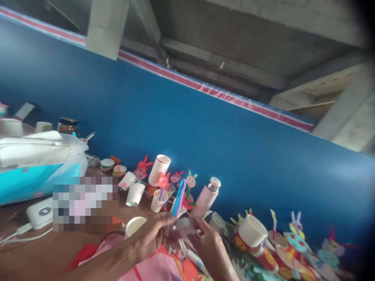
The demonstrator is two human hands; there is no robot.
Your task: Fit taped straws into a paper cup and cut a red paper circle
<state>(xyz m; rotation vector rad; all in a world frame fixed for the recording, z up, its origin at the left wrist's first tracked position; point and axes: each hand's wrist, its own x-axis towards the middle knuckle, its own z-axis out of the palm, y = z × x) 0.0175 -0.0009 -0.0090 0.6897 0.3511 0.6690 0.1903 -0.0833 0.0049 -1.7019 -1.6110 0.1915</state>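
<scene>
My left hand is closed around several blue and purple straws, which point up and slightly right. Close beside it, my right hand has its fingers curled in toward a pale, blurry translucent thing between the hands; its kind is not clear. Pink paper lies below both hands, with a red paper sheet at its left. Behind the straws, paper cups such as one cup hold cut-out rabbit heads on sticks. A white cup stands near my left wrist.
A pink thermos stands behind my right hand. To the right are stacked cups and more paper figures. A plastic bag, jars and a white device with a cable fill the left. A blue wall rises behind.
</scene>
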